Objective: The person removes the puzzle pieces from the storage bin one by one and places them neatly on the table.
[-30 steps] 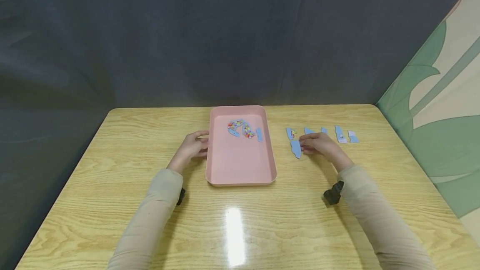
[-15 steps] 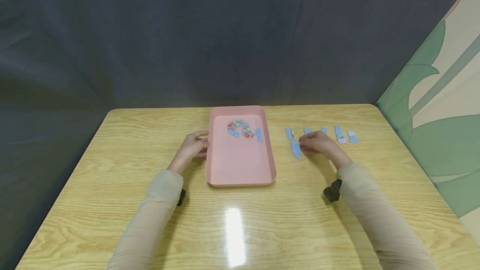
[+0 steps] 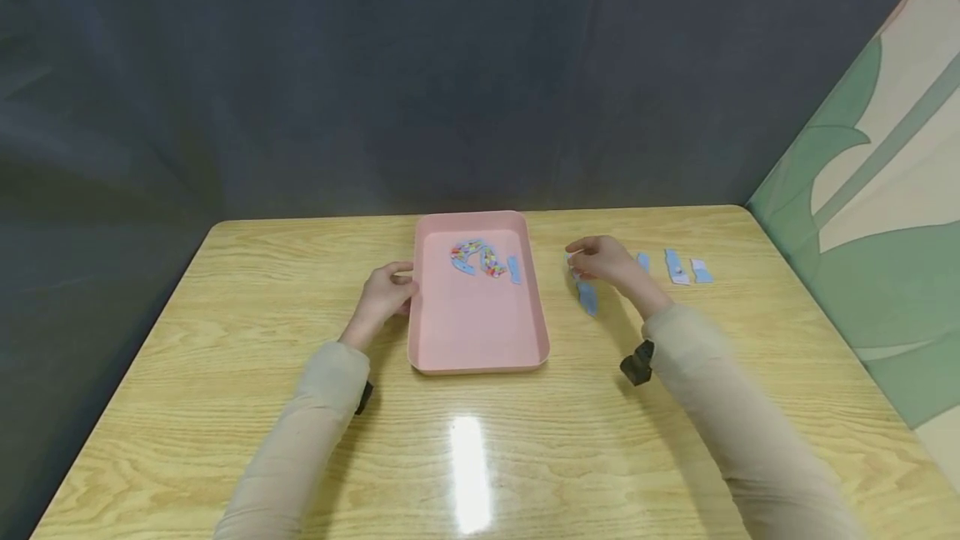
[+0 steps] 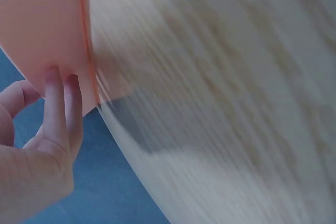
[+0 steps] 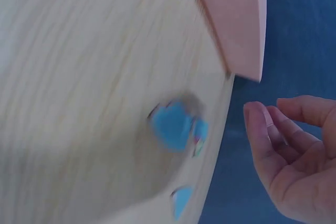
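My left hand (image 3: pixel 381 298) stands beside the pink tray (image 3: pixel 480 332), and in the left wrist view its fairly straight fingers (image 4: pixel 54 103) touch the tray's outer wall. Inside the tray lie several blue puzzle pieces (image 3: pixel 513 269), some with colourful curved patterns. Right of the tray, my right hand (image 3: pixel 603 261) hovers over the table with bent fingers and nothing between thumb and fingertips. It partly covers an upper puzzle piece; a larger blue piece (image 3: pixel 587 298) shows just below it. The right wrist view shows this blue piece (image 5: pixel 172 125) blurred, lying against a smaller patterned one (image 5: pixel 198 135).
Farther right on the wooden table (image 3: pixel 300 273) lie a small blue piece (image 3: pixel 643 261), a longer blue-and-white piece (image 3: pixel 677 267) and a short one (image 3: pixel 701 272). A dark curtain (image 3: pixel 480 73) hangs behind the table, and a leaf-patterned panel (image 3: pixel 885 273) borders its right side.
My right hand has left the lower blue piece's side and moved left and farther back, over the upper piece. My left hand and the tray have stayed together, and the head view has shifted slightly.
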Action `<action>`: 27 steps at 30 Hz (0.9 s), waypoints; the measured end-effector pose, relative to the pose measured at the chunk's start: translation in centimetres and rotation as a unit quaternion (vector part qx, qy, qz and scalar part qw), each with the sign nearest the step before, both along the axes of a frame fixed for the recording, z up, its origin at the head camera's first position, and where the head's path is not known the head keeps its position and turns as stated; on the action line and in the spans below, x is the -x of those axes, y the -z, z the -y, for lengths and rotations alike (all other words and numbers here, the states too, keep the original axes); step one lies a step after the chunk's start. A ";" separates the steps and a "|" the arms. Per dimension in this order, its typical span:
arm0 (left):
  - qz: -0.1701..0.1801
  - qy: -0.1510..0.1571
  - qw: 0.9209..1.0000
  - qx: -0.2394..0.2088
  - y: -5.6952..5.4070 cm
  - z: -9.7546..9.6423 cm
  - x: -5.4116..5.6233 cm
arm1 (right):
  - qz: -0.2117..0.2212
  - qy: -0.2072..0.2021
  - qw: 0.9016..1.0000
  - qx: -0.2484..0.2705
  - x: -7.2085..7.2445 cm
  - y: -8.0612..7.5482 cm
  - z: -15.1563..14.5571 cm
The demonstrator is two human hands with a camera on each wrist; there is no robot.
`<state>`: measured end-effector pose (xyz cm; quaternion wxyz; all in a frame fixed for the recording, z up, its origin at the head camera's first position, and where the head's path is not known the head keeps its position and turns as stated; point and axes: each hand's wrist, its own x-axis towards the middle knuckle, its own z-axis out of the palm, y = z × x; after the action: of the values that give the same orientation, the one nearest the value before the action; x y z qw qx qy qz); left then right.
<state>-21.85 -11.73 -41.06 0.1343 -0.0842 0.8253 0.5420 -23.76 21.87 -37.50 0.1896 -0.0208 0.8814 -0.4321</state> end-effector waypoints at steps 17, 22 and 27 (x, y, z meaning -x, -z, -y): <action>-0.027 -0.009 0.999 0.045 -0.4 -0.3 -0.2 | -0.111 -0.067 0.991 -0.017 4.4 3.3 6.2; -0.028 -0.009 0.999 0.045 -0.5 -0.2 -0.1 | -0.102 -0.089 0.989 -0.055 2.9 1.7 8.4; -0.030 -0.009 0.998 0.047 -0.6 0.1 -0.2 | -0.140 -0.135 0.975 -0.106 2.8 1.7 9.3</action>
<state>-21.67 -11.83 -40.49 0.1009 -0.0814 0.8527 0.5060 -26.53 12.58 -39.18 0.1222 -0.1791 0.9292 -0.2992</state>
